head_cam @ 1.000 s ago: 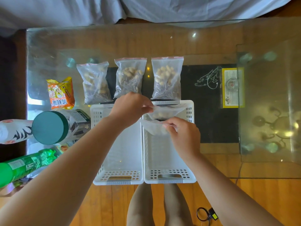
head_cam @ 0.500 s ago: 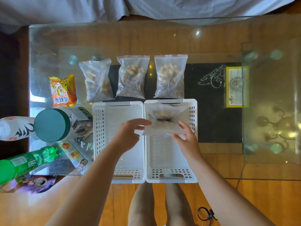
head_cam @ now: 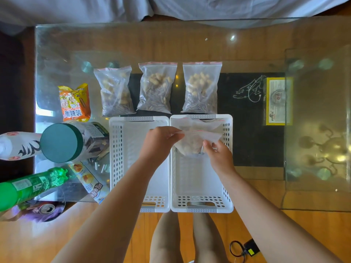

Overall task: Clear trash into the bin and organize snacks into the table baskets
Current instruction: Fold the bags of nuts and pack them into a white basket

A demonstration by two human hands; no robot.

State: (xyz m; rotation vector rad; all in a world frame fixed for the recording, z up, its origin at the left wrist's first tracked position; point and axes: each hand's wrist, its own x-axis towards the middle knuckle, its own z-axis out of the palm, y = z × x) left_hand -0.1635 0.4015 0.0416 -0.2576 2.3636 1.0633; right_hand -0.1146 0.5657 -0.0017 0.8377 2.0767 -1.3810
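Two white plastic baskets stand side by side on the glass table, the left basket (head_cam: 121,158) and the right basket (head_cam: 227,186). Over the far end of the right basket I hold a clear zip bag of nuts (head_cam: 191,143). My left hand (head_cam: 159,143) pinches its top edge at the left, and my right hand (head_cam: 218,156) pinches its right side. Three more zip bags of nuts and seeds lie in a row beyond the baskets: left bag (head_cam: 115,92), middle bag (head_cam: 157,88), right bag (head_cam: 201,88).
An orange snack packet (head_cam: 75,102) lies left of the bags. A green-lidded jar (head_cam: 62,142), a white bottle (head_cam: 17,146), a green bottle (head_cam: 28,186) and a snack wrapper (head_cam: 89,181) crowd the table's left end. A drink can (head_cam: 46,208) sits below the table's edge.
My left hand moved right and took hold of the bag's top edge. The bag has risen and now hangs between both hands over the right basket.
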